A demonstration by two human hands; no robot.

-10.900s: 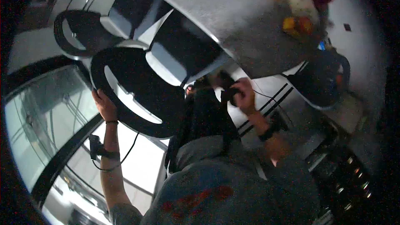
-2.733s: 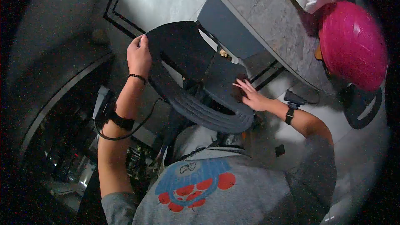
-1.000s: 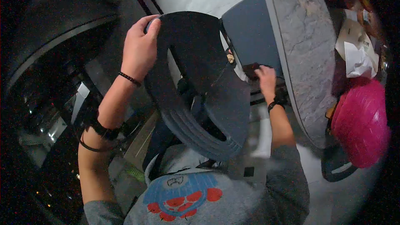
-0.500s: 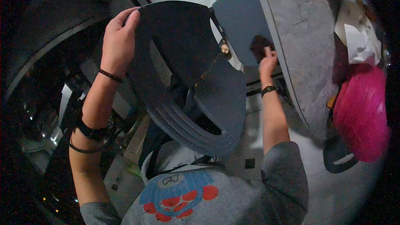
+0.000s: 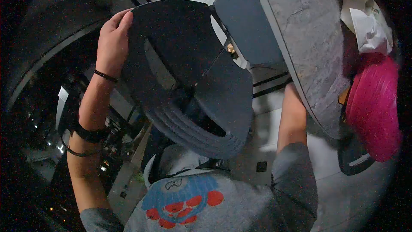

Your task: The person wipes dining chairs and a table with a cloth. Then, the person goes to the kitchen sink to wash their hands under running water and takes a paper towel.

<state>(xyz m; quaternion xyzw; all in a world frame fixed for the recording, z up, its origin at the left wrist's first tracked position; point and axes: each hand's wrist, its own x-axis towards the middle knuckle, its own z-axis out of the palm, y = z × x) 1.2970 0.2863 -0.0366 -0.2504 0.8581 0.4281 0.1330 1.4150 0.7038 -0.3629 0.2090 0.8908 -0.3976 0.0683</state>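
My left hand (image 5: 113,41) is closed round the upper left rim of a dark grey plastic chair (image 5: 180,30) with slots in its ridged back. The chair stands in front of my body. My right forearm (image 5: 293,122) reaches forward under the edge of a grey stone-patterned table (image 5: 304,38). That edge hides my right hand, so what it holds or touches does not show. A small pale beige object (image 5: 231,48) sits at the gap beside the chair's right side.
Beyond the chair is another grey chair seat or panel (image 5: 249,21), close to the table. A bright pink item (image 5: 373,107) and crumpled white paper (image 5: 371,30) are on the right. Dark, cluttered objects fill the left side. Pale floor tiles (image 5: 268,129) show below.
My right hand, blurred earlier with a dark brown thing at it in front of the far grey panel, has moved behind the table edge. My left hand keeps its hold on the chair.
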